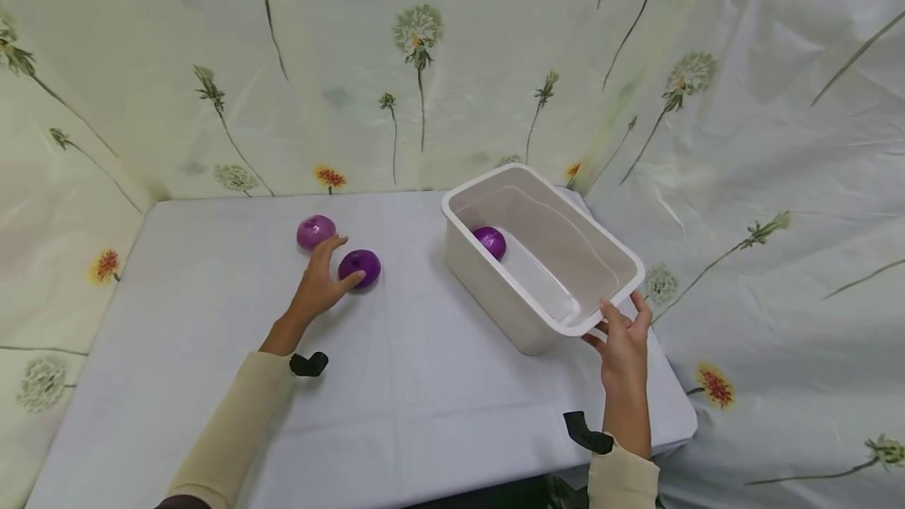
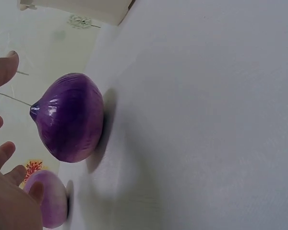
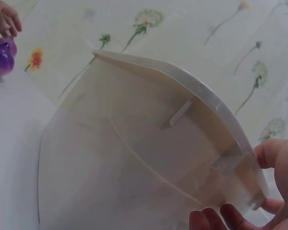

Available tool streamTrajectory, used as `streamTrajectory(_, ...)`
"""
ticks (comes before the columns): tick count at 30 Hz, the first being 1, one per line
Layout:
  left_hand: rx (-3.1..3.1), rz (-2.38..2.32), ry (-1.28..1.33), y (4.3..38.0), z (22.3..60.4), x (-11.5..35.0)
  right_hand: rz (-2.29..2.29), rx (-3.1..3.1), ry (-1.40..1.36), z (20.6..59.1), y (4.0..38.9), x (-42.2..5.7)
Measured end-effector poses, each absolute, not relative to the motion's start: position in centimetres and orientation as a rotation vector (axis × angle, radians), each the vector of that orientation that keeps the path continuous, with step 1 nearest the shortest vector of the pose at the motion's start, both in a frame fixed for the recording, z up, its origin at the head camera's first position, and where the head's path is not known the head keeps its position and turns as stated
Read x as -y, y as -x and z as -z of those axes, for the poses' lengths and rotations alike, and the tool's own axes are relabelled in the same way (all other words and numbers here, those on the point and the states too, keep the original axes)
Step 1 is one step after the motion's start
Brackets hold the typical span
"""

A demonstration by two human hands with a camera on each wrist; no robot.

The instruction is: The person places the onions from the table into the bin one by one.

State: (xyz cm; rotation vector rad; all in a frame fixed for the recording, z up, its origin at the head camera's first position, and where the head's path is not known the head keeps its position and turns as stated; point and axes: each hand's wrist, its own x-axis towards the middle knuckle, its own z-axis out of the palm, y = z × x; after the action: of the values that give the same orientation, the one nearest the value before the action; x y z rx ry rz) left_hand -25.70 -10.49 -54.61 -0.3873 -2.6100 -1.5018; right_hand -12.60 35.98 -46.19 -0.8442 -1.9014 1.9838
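Observation:
My left hand [image 1: 318,283] hovers over a dark purple onion [image 1: 359,269], thumb and fingers spread around it. The left wrist view shows gaps between those fingers and the dark onion [image 2: 72,118]. Just behind the hand sits a lighter purple onion [image 1: 316,232], partly covered by the fingers in the left wrist view. With my right hand [image 1: 624,340] I grip the near right corner of a white plastic bin [image 1: 488,301] by its rim, thumb above and fingers below. Inside the bin, toward its far left end, lies another purple onion [image 1: 489,243].
A white cloth covers the table [image 1: 424,415]. Behind it and on both sides hangs a flower-print curtain [image 1: 474,61]. The bin stands at an angle on the table's right side, close to the right edge.

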Motion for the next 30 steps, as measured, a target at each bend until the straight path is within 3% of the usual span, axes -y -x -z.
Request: streamTrajectory(30, 2.576, 1.721, 0.318, 26.3, 58.1, 8.5, -1.971, 1.925, 0.805, 46.4, 12.1, -36.1)
